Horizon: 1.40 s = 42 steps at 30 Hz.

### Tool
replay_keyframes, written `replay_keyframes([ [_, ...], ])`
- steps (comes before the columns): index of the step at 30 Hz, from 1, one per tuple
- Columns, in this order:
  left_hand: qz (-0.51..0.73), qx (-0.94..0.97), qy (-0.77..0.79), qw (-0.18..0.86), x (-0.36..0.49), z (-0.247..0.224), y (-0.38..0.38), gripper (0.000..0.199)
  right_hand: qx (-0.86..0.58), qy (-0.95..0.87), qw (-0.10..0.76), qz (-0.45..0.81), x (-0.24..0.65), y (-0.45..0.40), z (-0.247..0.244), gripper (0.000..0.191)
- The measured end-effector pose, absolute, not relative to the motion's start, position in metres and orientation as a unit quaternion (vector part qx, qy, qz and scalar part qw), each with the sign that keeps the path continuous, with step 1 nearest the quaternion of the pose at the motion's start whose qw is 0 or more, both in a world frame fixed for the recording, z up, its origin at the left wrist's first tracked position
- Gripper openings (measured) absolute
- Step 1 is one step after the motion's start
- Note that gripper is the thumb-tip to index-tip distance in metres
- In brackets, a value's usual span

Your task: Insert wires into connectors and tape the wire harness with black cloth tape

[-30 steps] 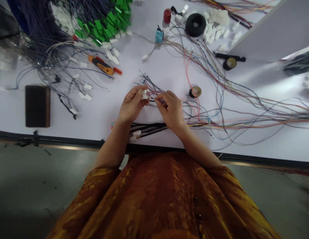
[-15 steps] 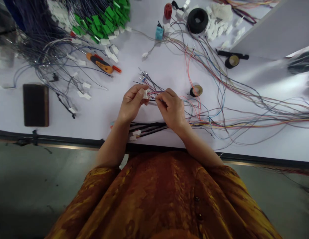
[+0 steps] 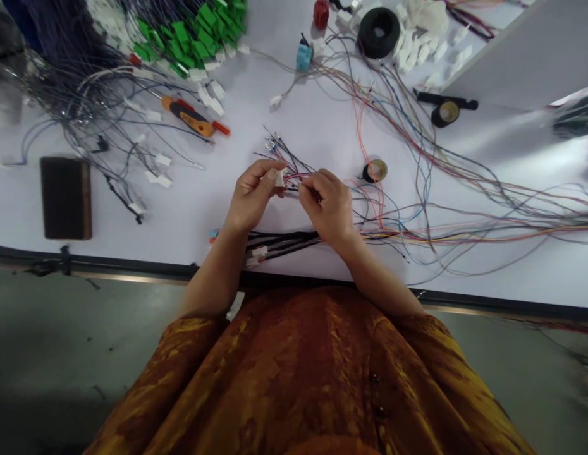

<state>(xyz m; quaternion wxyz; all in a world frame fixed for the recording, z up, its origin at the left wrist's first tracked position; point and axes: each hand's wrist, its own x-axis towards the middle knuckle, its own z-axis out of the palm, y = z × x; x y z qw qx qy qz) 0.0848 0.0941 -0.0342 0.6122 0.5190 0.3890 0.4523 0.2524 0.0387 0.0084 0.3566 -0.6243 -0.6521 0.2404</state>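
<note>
Between the thumb and fingers of my left hand [image 3: 251, 194] is a small white connector housing [image 3: 281, 178]. Several thin wires [image 3: 298, 174], dark and reddish, run rightward from it. My right hand [image 3: 328, 205] is closed in a pinch just right of the housing, at a thin wire; its fingertips partly hide what they grip. Beyond the hands, loose wire ends with metal terminals [image 3: 271, 144] fan out on the table. Nearer my body, under the right wrist, lies a bundle of black-sleeved cables [image 3: 284, 241] with white connectors [image 3: 257, 255] at its left end.
An orange-and-black screwdriver [image 3: 189, 117], a dark wallet-like object [image 3: 66, 198] and many blue wires lie left. Green connectors [image 3: 199, 38] are piled behind. Tape rolls [image 3: 374, 170], a black roll [image 3: 378, 33] and long wires [image 3: 465, 170] spread right. The table edge [image 3: 133, 270] is near my body.
My right hand has shifted very slightly right, away from the housing. My left hand keeps its hold on the housing. The whole view has moved a little.
</note>
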Motion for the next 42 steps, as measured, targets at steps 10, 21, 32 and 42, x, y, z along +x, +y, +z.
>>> replay_keyframes([
  [10,0.451,0.520,0.377,0.620,0.086,-0.035,0.093,0.034,-0.632,-0.643,0.368,0.226,0.245,0.038,-0.001,0.028],
  [21,0.439,0.519,0.394,0.619,0.089,-0.034,0.090,0.036,-0.604,-0.658,0.392,0.220,0.243,0.036,-0.007,0.025],
  [32,0.475,0.533,0.374,0.592,0.086,-0.039,0.095,0.040,-0.602,-0.659,0.377,0.247,0.252,0.035,0.002,0.013],
  [42,0.452,0.538,0.360,0.614,0.092,-0.035,0.090,0.038,-0.624,-0.694,0.287,0.214,0.251,0.036,-0.001,0.015],
])
